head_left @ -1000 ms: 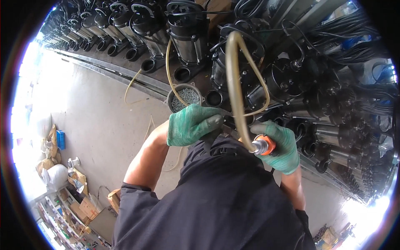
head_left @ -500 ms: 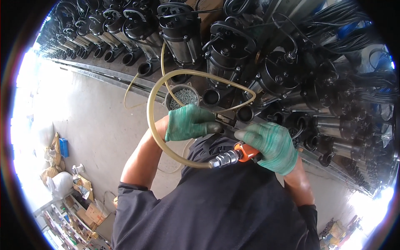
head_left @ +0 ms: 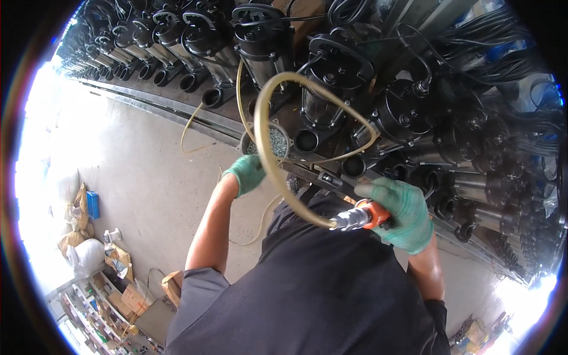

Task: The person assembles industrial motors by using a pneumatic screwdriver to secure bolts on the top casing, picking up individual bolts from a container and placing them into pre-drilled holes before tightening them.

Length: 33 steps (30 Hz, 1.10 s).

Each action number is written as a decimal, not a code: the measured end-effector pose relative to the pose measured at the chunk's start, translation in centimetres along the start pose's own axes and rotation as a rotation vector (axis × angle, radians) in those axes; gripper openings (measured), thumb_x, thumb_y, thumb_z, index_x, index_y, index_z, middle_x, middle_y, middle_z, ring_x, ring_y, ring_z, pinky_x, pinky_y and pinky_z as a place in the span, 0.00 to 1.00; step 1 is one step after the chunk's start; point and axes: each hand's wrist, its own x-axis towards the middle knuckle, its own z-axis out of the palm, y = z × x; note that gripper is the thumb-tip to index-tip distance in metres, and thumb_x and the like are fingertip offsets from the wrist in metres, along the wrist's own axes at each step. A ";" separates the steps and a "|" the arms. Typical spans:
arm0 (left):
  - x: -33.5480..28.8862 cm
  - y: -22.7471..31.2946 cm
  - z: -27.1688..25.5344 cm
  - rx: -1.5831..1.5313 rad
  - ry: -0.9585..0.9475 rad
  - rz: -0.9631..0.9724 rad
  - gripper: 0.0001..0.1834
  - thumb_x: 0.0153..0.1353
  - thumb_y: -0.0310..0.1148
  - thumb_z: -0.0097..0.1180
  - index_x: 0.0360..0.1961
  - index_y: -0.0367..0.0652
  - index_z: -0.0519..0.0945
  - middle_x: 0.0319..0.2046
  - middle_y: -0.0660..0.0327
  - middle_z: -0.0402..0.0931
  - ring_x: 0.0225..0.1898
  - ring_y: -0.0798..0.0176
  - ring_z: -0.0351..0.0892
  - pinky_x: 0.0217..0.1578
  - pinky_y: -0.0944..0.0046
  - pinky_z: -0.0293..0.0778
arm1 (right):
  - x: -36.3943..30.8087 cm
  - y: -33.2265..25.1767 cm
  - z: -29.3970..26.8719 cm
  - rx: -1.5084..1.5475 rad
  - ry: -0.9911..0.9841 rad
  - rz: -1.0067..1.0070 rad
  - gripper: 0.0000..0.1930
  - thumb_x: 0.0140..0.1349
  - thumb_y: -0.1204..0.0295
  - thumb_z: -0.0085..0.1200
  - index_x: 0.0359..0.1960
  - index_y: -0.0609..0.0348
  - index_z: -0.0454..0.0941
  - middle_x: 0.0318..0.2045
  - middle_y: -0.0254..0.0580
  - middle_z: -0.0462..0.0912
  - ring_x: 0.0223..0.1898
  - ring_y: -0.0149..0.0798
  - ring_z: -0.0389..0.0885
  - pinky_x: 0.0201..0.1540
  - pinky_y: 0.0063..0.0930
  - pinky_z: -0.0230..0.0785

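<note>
Seen from above your head, you stand at a long rack of dark pumps (head_left: 331, 89), both hands in green knit gloves. Your right hand (head_left: 402, 213) is closed around the orange grip of an air tool (head_left: 364, 217), whose metal fitting points left across your chest. From that fitting a yellowish hose (head_left: 266, 148) rises in a wide loop in front of you, arcs over the pumps and curves back down toward the rail (head_left: 177, 109) that carries them. Your left hand (head_left: 247, 173) reaches forward with its fingers curled, just beside the rising stretch of the hose and right below a round tin of small screws (head_left: 271, 142) that sits on the rail's edge; whether the hand grips the hose or merely rests by it, the view does not show. The pumps stand in a row that bends away to the upper left, their round outlets facing you and black cables (head_left: 491, 53) piled over those on the right. A thin yellow line (head_left: 192, 133) trails down onto the concrete floor (head_left: 136, 177) at your left. Far below, at the lower left edge, lie sacks and cardboard boxes (head_left: 118, 260).
</note>
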 end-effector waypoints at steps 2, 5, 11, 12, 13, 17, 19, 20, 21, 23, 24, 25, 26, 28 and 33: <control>1.1 -4.3 0.9 0.128 0.190 -0.085 0.12 0.66 0.37 0.57 0.44 0.43 0.86 0.44 0.51 0.84 0.47 0.45 0.84 0.49 0.50 0.79 | -0.5 0.2 0.1 0.103 0.034 0.067 0.26 0.44 0.76 0.74 0.50 0.53 0.84 0.40 0.44 0.87 0.37 0.48 0.87 0.38 0.33 0.79; 3.7 -4.0 0.5 0.446 0.127 -0.102 0.13 0.63 0.29 0.55 0.46 0.42 0.87 0.48 0.49 0.85 0.51 0.44 0.84 0.51 0.49 0.80 | -0.9 0.3 0.1 0.172 0.054 0.159 0.26 0.43 0.77 0.75 0.49 0.56 0.84 0.42 0.46 0.87 0.38 0.50 0.87 0.41 0.32 0.80; 11.4 -12.1 5.5 0.382 0.212 0.020 0.14 0.64 0.31 0.55 0.46 0.48 0.89 0.49 0.52 0.86 0.49 0.47 0.86 0.50 0.51 0.81 | -0.9 0.3 0.4 0.149 0.065 0.146 0.27 0.43 0.77 0.76 0.49 0.57 0.84 0.42 0.48 0.87 0.38 0.51 0.87 0.41 0.33 0.80; 11.6 -11.5 5.1 0.359 0.207 0.018 0.14 0.64 0.31 0.56 0.47 0.49 0.89 0.49 0.52 0.86 0.50 0.47 0.86 0.51 0.52 0.81 | -1.1 0.4 0.4 0.146 0.068 0.153 0.27 0.43 0.77 0.76 0.49 0.57 0.84 0.42 0.48 0.87 0.38 0.51 0.87 0.41 0.33 0.80; 11.6 -10.9 4.7 0.336 0.204 0.014 0.14 0.64 0.32 0.56 0.48 0.49 0.89 0.50 0.53 0.86 0.50 0.48 0.86 0.51 0.52 0.80 | -1.1 0.5 0.4 0.144 0.069 0.159 0.26 0.44 0.77 0.75 0.49 0.57 0.84 0.42 0.48 0.87 0.38 0.51 0.87 0.41 0.33 0.80; 9.0 -7.0 2.6 0.377 0.216 0.076 0.11 0.66 0.30 0.57 0.46 0.47 0.86 0.44 0.53 0.85 0.44 0.47 0.85 0.47 0.50 0.80 | -1.5 0.7 0.5 0.139 0.096 0.167 0.26 0.45 0.78 0.74 0.50 0.57 0.83 0.42 0.47 0.87 0.38 0.50 0.87 0.42 0.32 0.80; 7.2 -4.7 1.3 0.413 0.228 0.087 0.09 0.65 0.29 0.58 0.44 0.45 0.86 0.43 0.51 0.84 0.42 0.46 0.84 0.47 0.50 0.80 | -1.2 0.6 0.3 0.145 0.085 0.171 0.27 0.45 0.79 0.74 0.50 0.57 0.83 0.42 0.46 0.87 0.38 0.49 0.87 0.42 0.32 0.80; 6.5 -3.9 0.8 0.384 0.246 0.092 0.10 0.63 0.29 0.60 0.44 0.44 0.87 0.46 0.49 0.84 0.45 0.44 0.84 0.49 0.50 0.79 | -1.1 0.6 0.3 0.154 0.085 0.179 0.27 0.45 0.79 0.74 0.51 0.57 0.83 0.42 0.46 0.87 0.38 0.48 0.87 0.42 0.31 0.79; 6.0 -3.6 0.6 0.355 0.264 0.095 0.11 0.61 0.29 0.62 0.44 0.44 0.88 0.48 0.48 0.84 0.47 0.43 0.83 0.52 0.50 0.78 | -1.1 0.6 0.3 0.163 0.084 0.186 0.27 0.45 0.79 0.73 0.51 0.57 0.83 0.41 0.46 0.87 0.38 0.47 0.88 0.43 0.31 0.79; 5.2 -3.9 0.4 0.401 0.307 0.124 0.14 0.62 0.33 0.61 0.49 0.45 0.86 0.49 0.49 0.84 0.52 0.43 0.81 0.53 0.49 0.77 | -0.9 0.8 0.5 0.207 0.105 0.198 0.27 0.45 0.80 0.74 0.51 0.58 0.82 0.40 0.44 0.87 0.36 0.42 0.87 0.42 0.30 0.79; 4.5 -2.8 0.1 0.368 0.331 0.105 0.14 0.62 0.33 0.61 0.48 0.44 0.85 0.49 0.49 0.84 0.52 0.42 0.81 0.53 0.48 0.77 | -0.9 1.0 0.7 0.236 0.132 0.209 0.27 0.45 0.80 0.74 0.50 0.59 0.82 0.38 0.42 0.87 0.35 0.38 0.87 0.42 0.29 0.79; 3.7 -2.2 0.1 0.335 0.355 0.082 0.14 0.63 0.34 0.61 0.48 0.44 0.85 0.49 0.48 0.83 0.53 0.42 0.81 0.53 0.47 0.77 | -1.0 1.1 1.0 0.267 0.158 0.219 0.27 0.44 0.81 0.75 0.50 0.60 0.81 0.37 0.41 0.87 0.34 0.35 0.86 0.41 0.28 0.78; 3.1 -2.8 0.2 0.376 0.350 0.062 0.12 0.65 0.34 0.61 0.47 0.42 0.82 0.45 0.47 0.84 0.47 0.42 0.82 0.50 0.49 0.78 | -0.9 1.1 1.2 0.234 0.196 0.233 0.24 0.49 0.80 0.74 0.50 0.60 0.81 0.35 0.38 0.87 0.33 0.30 0.83 0.41 0.27 0.78; 0.9 -0.3 0.1 0.078 0.299 -0.050 0.11 0.66 0.33 0.61 0.47 0.40 0.82 0.42 0.48 0.83 0.41 0.45 0.82 0.47 0.53 0.79 | -0.1 0.6 1.2 0.236 0.243 0.300 0.22 0.52 0.77 0.73 0.50 0.59 0.80 0.34 0.40 0.86 0.32 0.33 0.84 0.41 0.27 0.78; -4.3 10.9 0.1 -0.391 0.129 0.202 0.09 0.67 0.23 0.58 0.48 0.37 0.81 0.43 0.55 0.84 0.46 0.61 0.84 0.50 0.61 0.79 | 1.1 1.1 1.8 0.355 0.303 0.410 0.22 0.54 0.75 0.73 0.48 0.58 0.77 0.32 0.42 0.87 0.32 0.31 0.86 0.39 0.27 0.78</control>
